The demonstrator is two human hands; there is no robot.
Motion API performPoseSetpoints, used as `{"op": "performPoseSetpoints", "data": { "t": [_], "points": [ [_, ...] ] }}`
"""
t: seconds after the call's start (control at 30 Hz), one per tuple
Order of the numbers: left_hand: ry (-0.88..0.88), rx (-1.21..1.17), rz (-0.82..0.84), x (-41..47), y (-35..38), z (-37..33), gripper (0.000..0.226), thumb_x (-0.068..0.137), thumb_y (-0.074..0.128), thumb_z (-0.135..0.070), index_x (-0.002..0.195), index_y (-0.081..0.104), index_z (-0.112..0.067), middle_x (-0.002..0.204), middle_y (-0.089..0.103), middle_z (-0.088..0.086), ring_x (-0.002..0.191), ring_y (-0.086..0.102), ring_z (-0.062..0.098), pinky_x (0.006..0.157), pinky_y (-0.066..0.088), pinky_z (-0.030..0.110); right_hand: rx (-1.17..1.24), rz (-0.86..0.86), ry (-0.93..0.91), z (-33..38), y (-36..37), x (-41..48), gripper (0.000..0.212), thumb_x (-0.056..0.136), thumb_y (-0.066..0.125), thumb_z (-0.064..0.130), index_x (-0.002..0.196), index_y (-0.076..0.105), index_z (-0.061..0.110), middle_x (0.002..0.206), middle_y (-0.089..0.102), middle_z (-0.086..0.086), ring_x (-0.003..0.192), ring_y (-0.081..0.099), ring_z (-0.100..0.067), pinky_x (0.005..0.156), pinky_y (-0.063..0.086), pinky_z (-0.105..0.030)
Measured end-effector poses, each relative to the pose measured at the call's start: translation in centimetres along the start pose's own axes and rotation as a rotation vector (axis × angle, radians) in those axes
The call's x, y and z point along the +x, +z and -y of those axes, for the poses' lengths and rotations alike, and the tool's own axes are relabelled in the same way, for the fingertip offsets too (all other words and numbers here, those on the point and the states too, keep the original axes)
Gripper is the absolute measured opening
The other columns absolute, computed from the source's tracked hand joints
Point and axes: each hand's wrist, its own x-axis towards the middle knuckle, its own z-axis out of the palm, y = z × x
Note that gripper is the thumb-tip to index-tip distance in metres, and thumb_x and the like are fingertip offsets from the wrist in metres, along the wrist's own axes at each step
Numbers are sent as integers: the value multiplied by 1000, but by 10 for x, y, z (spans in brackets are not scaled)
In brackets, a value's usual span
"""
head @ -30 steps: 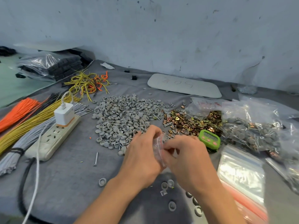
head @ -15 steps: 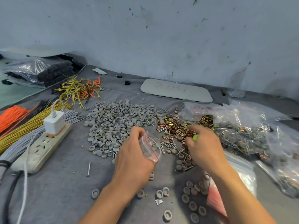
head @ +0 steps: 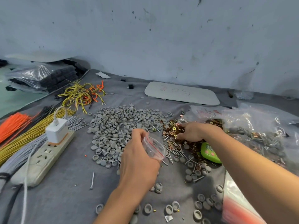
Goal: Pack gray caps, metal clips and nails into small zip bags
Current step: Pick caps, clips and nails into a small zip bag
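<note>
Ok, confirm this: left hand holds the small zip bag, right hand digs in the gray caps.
Wrong pile. In the head view the right hand digs in the metal clips, not the gray caps; the left hand does hold the small zip bag.

Small packing workshop. Shown by: a cloth-covered worktop [head: 64,199] set against a stained, scuffed wall [head: 161,38]; bulk heaps of gray caps [head: 116,126] and metal clips [head: 173,130] at centre; bundled wires [head: 24,135] and a power strip [head: 42,160] at left; bagged parts [head: 258,126] at right.
</note>
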Motion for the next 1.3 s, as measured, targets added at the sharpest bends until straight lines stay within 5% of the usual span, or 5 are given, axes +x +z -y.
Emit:
{"op": "performPoseSetpoints", "data": {
  "t": [0.2, 0.43, 0.8, 1.03, 1.3],
  "points": [
    [8, 3, 9, -8, 0, -6, 59, 71, 85, -24, 99, 38, -46, 83, 63, -16, 70, 61, 2, 57, 45, 27, -98, -10, -163, 14, 22, -62, 60, 105, 50, 20, 162, 28, 23, 166, 32, -8, 149, 34, -34, 121, 33, -48],
    [-22, 6, 39, -11, -5, -4, 65, 73, 87, -16, 100, 38, -49, 92, 62, -18, 76, 61, 2, 56, 42, 25, 77, -164, -35, -36, -27, -58, 27, 106, 47, 20, 111, 72, 11, 119, 72, -5, 104, 68, -20, 102, 53, -38],
    [22, 12, 41, -5, -3, -4, 61, 75, 87, -20, 97, 37, -50, 83, 63, -15, 68, 61, 3, 54, 44, 24, -218, -95, 120, -36, 8, -10, 27, 98, 57, 20, 74, 62, 10, 82, 58, -2, 69, 55, -15, 57, 44, -24],
    [63, 19, 71, -10, -4, -4, 57, 76, 85, -25, 98, 36, -46, 90, 62, -15, 78, 62, 10, 66, 56, 41, -118, -61, -64, -12, 17, -64, 59, 88, 47, -8, 142, 57, 13, 129, 66, -10, 103, 65, -25, 87, 56, -30],
    [121, 69, 120, -17, -6, -3, 62, 75, 86, -19, 101, 36, -45, 87, 63, -14, 75, 60, 2, 58, 47, 27, 339, -277, -89, -6, 24, -144, 63, 91, 51, -8, 140, 61, 32, 141, 63, 5, 120, 64, -18, 100, 56, -32]
  ]
}}
